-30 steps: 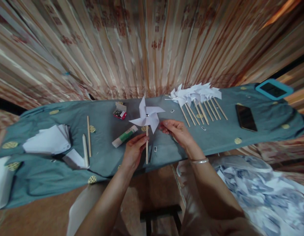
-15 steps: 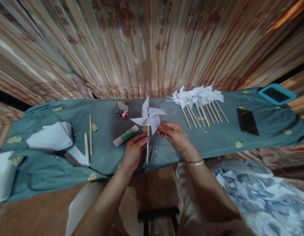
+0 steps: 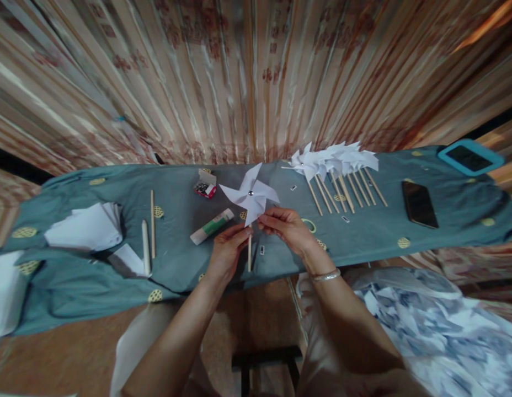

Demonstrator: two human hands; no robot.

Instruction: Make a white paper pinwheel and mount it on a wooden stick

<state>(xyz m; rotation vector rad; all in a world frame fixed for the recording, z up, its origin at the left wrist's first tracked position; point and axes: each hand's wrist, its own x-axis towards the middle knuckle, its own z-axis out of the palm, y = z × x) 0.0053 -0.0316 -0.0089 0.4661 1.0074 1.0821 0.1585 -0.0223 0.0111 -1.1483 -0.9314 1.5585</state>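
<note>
A white paper pinwheel [image 3: 252, 199] with a silver pin head at its centre is held upright over the middle of the table. Its wooden stick [image 3: 250, 256] is pinched between the thumb and fingers of my left hand [image 3: 228, 252]. On the other side, my right hand [image 3: 289, 227] is closed, its fingertips at the lower blade. A glue stick [image 3: 212, 226] with a green label lies left of the pinwheel. Behind it is a small open red box [image 3: 205, 186] of pins. Partly hidden by my right wrist, a pale green ring [image 3: 309, 225] rests on the cloth.
Several finished pinwheels [image 3: 336, 161] lie in a row at the back right. Further right are a black phone [image 3: 420, 204] and a blue-framed device [image 3: 471, 157]. Stacked paper [image 3: 85, 227], a wooden stick [image 3: 153, 223] and a pale rod [image 3: 145, 248] occupy the left. A bag of paper pieces [image 3: 430, 331] stands below right.
The pinwheel's blades have turned a little clockwise. My right hand has shifted slightly left along with the lower blade, uncovering the green ring. My left hand keeps its place on the stick.
</note>
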